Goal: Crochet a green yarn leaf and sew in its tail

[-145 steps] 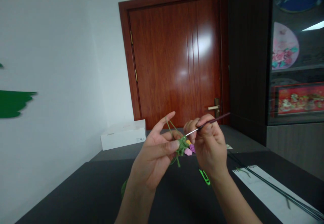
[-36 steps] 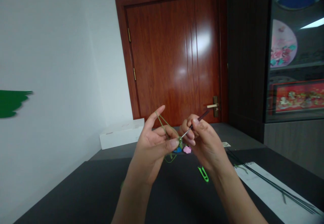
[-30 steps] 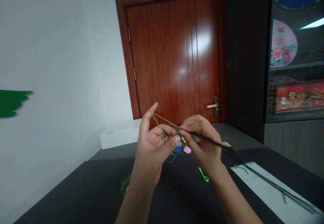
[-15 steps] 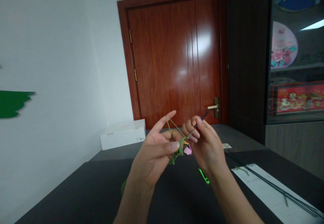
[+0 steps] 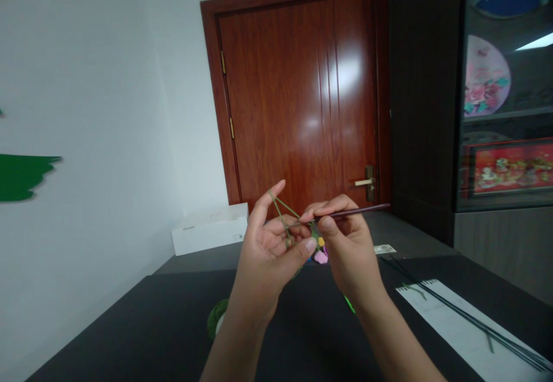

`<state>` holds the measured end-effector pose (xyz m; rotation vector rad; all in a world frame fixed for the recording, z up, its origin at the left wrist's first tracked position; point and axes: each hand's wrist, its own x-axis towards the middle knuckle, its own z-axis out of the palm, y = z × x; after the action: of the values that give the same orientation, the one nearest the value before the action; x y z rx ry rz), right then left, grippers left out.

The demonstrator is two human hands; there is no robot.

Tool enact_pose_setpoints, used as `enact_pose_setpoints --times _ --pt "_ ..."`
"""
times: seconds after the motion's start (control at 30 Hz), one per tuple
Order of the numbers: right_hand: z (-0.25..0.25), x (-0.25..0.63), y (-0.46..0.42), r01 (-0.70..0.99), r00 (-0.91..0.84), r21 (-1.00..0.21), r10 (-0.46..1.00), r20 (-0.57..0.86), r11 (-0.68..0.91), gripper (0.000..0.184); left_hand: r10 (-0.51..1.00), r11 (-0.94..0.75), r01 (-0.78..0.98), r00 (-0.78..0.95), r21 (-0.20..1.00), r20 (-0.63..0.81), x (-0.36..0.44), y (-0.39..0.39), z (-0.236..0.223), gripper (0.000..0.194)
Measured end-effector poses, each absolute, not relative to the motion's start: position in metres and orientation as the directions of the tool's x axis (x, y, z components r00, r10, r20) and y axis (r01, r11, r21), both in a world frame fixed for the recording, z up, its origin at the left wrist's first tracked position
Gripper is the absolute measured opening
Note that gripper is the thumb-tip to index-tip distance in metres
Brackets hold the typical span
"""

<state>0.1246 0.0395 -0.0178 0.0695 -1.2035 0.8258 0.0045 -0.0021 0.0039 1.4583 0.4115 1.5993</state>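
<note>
My left hand (image 5: 270, 255) pinches a small green crochet piece (image 5: 315, 234) between thumb and fingers, which hide most of it. Green yarn (image 5: 283, 200) runs over its raised index finger and slants down toward the work. In my right hand (image 5: 352, 244) is a crochet hook (image 5: 365, 210) with a dark handle, held nearly level. The hook's thin shaft reaches left to the yarn by the left fingers; its tip is hard to make out. Partly behind my left forearm lies a green yarn ball (image 5: 215, 317) on the dark table.
Beyond my hands lie a pink flower-shaped piece (image 5: 321, 257) and a yellow one (image 5: 321, 242). A bright green tool (image 5: 349, 303) is mostly covered by my right wrist. Dark stems (image 5: 464, 314) cross a white sheet (image 5: 449, 330) at right. A white box (image 5: 211, 232) stands at back left.
The hook has swung from steeply tilted to almost level, its tip moving left. My left hand has turned, hiding more of the green piece. More of the yarn ball shows.
</note>
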Motion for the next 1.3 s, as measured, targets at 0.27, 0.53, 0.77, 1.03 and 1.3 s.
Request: enact_pose_setpoints --times 0.27,0.53,0.77,1.03,1.3 --pt "-0.021 0.13 0.045 -0.636 0.112 -0.387 0.576 0.81 0.668 0.011 0.784 -0.565 -0.343 0.059 0.75 0.618 0.0 0.0 0.002 0.086" --pt "-0.021 0.138 0.049 -0.665 0.016 -0.397 0.543 0.839 0.633 0.017 0.812 -0.516 -0.376 0.071 0.77 0.579 -0.001 0.0 0.003 0.09" --pt "-0.021 0.143 0.049 -0.66 -0.043 -0.434 0.546 0.837 0.613 0.02 0.827 -0.474 -0.409 0.097 0.78 0.553 -0.001 -0.001 0.004 0.086" --pt "-0.018 0.14 0.045 -0.641 0.004 -0.396 0.519 0.855 0.657 0.02 0.832 -0.449 -0.426 0.122 0.786 0.541 -0.001 -0.003 0.004 0.086" --pt "-0.021 0.139 0.046 -0.687 -0.022 -0.424 0.567 0.824 0.59 0.018 0.83 -0.439 -0.448 0.129 0.779 0.542 0.0 -0.002 0.004 0.086"
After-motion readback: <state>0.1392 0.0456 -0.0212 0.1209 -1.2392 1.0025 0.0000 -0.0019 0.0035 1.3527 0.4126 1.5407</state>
